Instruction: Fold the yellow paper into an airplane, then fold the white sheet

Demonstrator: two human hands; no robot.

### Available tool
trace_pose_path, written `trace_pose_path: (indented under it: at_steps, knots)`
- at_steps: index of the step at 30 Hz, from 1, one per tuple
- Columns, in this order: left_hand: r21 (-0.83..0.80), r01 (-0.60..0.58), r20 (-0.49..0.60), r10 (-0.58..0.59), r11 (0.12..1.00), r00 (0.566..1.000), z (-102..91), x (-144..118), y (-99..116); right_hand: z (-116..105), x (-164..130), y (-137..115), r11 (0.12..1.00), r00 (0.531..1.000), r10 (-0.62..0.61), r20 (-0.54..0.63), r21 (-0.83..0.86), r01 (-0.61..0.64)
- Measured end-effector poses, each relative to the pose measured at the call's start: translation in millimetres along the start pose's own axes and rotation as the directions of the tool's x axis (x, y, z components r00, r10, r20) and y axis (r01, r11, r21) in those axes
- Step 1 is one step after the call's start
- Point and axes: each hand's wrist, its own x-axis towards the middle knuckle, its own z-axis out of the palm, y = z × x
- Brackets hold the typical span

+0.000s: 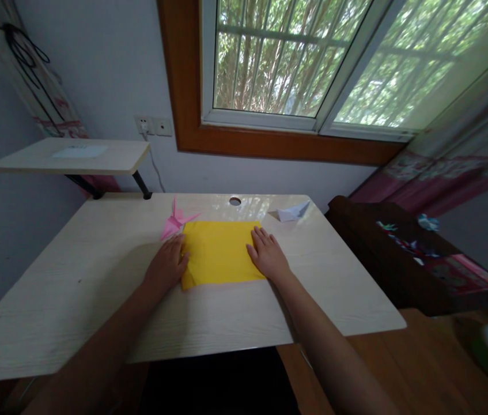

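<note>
A yellow sheet of paper (220, 253) lies flat on the pale wooden desk (226, 320). At its left edge rests my left hand (166, 262), fingers stretched forward and the thumb on the paper. My right hand (269, 253) lies flat across the sheet's right edge, its fingers extended and slightly spread. Just beyond my left fingertips is a pink origami crane (177, 219), close to the paper's upper left corner. A white folded paper boat (293, 212) stands farther back on the right, apart from my right hand.
A raised shelf (118, 157) with a paper on it stands at the desk's back left. A round cable hole (235, 201) is near the back edge. To the right, a dark brown piece of furniture (369, 248) carries small colourful items. Behind the desk is a barred window (278, 57).
</note>
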Motion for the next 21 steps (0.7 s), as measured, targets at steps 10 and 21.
trace_pose_path:
  at_steps: [10,21]
  knots:
    - [-0.239,0.118,-0.009,-0.123,0.964,0.992,-5.0,2.1,-7.3,-1.5,-0.2,5.4,0.992,0.998,-0.012,-0.059,0.123,0.019]
    - [-0.552,0.341,0.089,-0.353,0.761,0.931,-18.9,7.7,0.3,-9.7,-1.1,16.0,0.863,0.936,0.116,-0.332,0.501,0.07]
